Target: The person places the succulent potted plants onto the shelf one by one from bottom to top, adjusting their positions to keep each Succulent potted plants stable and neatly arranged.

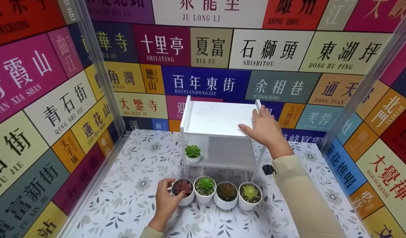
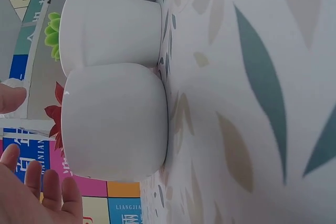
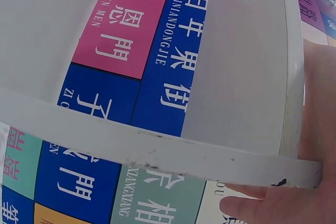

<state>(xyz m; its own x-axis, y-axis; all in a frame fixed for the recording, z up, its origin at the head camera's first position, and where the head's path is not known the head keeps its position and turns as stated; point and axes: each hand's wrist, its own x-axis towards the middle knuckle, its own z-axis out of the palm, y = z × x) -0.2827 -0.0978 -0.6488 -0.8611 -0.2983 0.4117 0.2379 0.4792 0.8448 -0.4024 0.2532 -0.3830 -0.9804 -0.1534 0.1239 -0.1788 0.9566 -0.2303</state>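
My left hand [image 1: 168, 200] is spread around the leftmost pot, a white one with a red succulent [image 1: 183, 187]. In the left wrist view, the thumb and fingers [image 2: 51, 187] stand apart, beside and above that pot [image 2: 115, 121]. The right hand [image 1: 264, 127] holds the upper right side of a small white two-tier shelf [image 1: 219, 115], thumb on the top board's front edge and fingers along the side post. In the right wrist view, that hand [image 3: 320, 129] lies against the shelf frame [image 3: 173, 148].
Right of the red plant, a green succulent [image 1: 205, 185], a brownish one [image 1: 226, 195] and a yellow-green one [image 1: 250, 193] stand in white pots before the shelf. Another green succulent [image 1: 193, 151] sits on the lower tier's left end. Sign-printed walls [image 1: 203, 82] surround the leaf-patterned tabletop [image 1: 123, 198].
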